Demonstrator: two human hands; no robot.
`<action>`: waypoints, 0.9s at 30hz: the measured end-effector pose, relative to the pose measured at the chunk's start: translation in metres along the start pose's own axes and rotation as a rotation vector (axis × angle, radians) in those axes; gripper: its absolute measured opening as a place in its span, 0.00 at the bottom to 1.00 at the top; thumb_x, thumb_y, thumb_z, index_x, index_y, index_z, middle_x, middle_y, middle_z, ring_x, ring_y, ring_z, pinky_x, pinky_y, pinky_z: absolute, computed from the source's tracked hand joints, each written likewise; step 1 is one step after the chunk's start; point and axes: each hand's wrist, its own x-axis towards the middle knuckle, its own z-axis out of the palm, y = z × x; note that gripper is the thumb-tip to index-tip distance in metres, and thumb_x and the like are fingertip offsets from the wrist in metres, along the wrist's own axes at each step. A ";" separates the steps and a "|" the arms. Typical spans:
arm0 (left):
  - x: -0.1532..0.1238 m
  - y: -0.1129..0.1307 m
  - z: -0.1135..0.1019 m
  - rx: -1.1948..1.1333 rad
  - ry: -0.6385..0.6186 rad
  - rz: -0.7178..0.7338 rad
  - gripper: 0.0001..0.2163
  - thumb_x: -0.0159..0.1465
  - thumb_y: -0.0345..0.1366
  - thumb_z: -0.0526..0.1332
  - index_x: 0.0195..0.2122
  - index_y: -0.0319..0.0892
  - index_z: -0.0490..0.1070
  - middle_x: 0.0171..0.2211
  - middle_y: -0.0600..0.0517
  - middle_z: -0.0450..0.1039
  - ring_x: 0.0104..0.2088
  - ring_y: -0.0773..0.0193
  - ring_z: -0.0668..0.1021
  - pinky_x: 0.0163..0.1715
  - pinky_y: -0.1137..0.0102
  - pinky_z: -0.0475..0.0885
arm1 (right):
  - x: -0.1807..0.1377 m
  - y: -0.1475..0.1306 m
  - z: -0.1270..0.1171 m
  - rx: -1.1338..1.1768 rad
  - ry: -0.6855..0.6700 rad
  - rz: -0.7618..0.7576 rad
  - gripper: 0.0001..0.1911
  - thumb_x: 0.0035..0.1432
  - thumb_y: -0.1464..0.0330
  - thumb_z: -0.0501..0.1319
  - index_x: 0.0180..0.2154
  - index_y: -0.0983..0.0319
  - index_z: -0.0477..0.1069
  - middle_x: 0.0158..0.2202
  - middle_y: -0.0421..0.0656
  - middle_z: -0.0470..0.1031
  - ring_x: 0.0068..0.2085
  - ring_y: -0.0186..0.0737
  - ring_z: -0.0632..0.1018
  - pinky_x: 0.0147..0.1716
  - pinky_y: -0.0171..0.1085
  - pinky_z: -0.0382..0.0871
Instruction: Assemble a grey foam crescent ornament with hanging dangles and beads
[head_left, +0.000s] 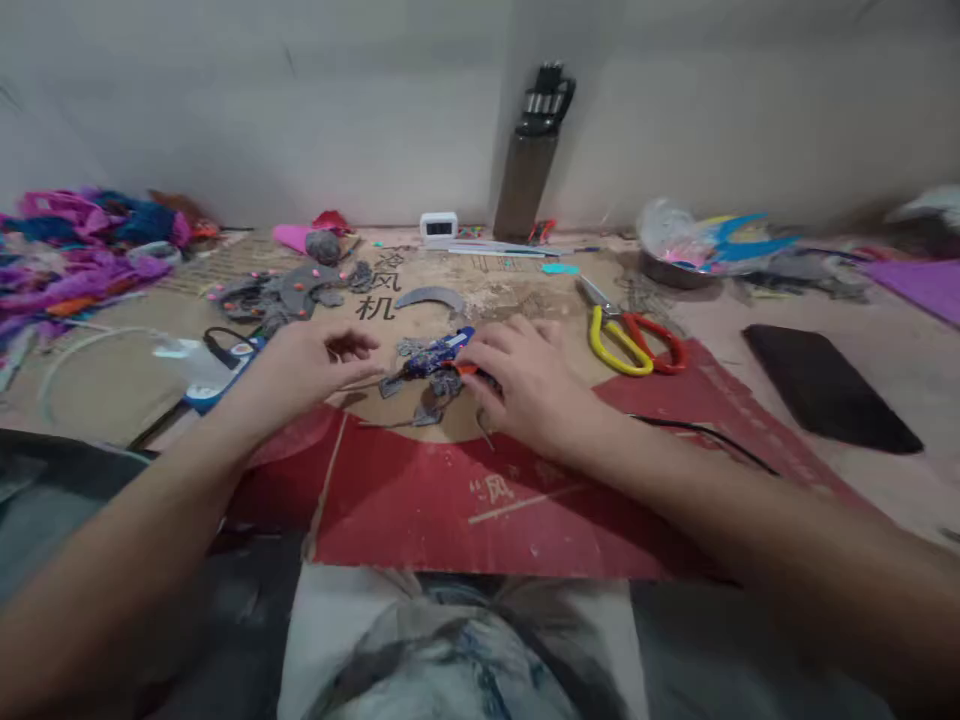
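My left hand hovers over the cardboard left of centre, its fingers loosely curled and the thumb apart from them. Nothing shows clearly between them. My right hand bends over a small dark blue piece with a pale strip on it. An orange bit shows at the right fingertips, which close on this blue and orange piece; the palm side is hidden. Grey fabric-like scraps with thin stems lie just below it. Behind is a grey crescent-shaped piece.
Scissors with yellow and red handles lie right of my hands, then a black phone. At the back stand a dark bottle, a small white clock-like device and a metal bowl. Colourful scraps heap up at left.
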 end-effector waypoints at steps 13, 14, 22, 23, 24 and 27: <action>0.000 -0.025 0.015 0.182 -0.128 0.123 0.09 0.59 0.39 0.58 0.30 0.41 0.75 0.30 0.51 0.77 0.32 0.62 0.76 0.32 0.70 0.66 | 0.001 0.028 -0.009 0.235 -0.352 0.326 0.12 0.60 0.61 0.56 0.40 0.60 0.72 0.36 0.46 0.76 0.35 0.41 0.73 0.33 0.37 0.62; 0.000 -0.024 0.016 0.187 -0.117 0.125 0.09 0.60 0.38 0.58 0.30 0.41 0.75 0.30 0.51 0.77 0.31 0.63 0.75 0.32 0.70 0.65 | 0.003 0.026 -0.009 0.241 -0.363 0.348 0.12 0.59 0.62 0.56 0.39 0.60 0.72 0.34 0.45 0.76 0.32 0.40 0.73 0.31 0.36 0.61; -0.007 -0.021 0.020 0.072 0.036 0.064 0.08 0.61 0.38 0.57 0.29 0.40 0.71 0.24 0.53 0.72 0.25 0.65 0.72 0.25 0.71 0.62 | 0.010 0.020 0.005 0.282 -0.371 0.466 0.09 0.55 0.69 0.53 0.37 0.62 0.69 0.25 0.42 0.71 0.22 0.34 0.66 0.23 0.35 0.52; -0.008 -0.021 0.021 0.032 0.042 0.046 0.08 0.60 0.37 0.57 0.29 0.40 0.70 0.23 0.53 0.71 0.25 0.65 0.72 0.25 0.71 0.63 | 0.009 0.020 0.006 0.281 -0.368 0.458 0.09 0.56 0.68 0.52 0.36 0.62 0.69 0.25 0.41 0.70 0.22 0.34 0.65 0.22 0.35 0.52; -0.009 -0.022 0.022 -0.016 0.039 0.024 0.07 0.60 0.37 0.58 0.29 0.40 0.70 0.23 0.54 0.71 0.24 0.66 0.72 0.25 0.71 0.63 | 0.009 0.020 0.007 0.284 -0.367 0.446 0.08 0.56 0.68 0.52 0.36 0.62 0.68 0.24 0.41 0.69 0.22 0.33 0.64 0.22 0.35 0.51; -0.011 -0.024 0.024 -0.162 0.014 -0.022 0.05 0.60 0.35 0.58 0.31 0.40 0.69 0.24 0.55 0.71 0.21 0.68 0.73 0.23 0.73 0.65 | 0.008 0.019 0.006 0.301 -0.361 0.428 0.08 0.56 0.68 0.51 0.34 0.62 0.67 0.24 0.40 0.67 0.23 0.33 0.63 0.23 0.35 0.52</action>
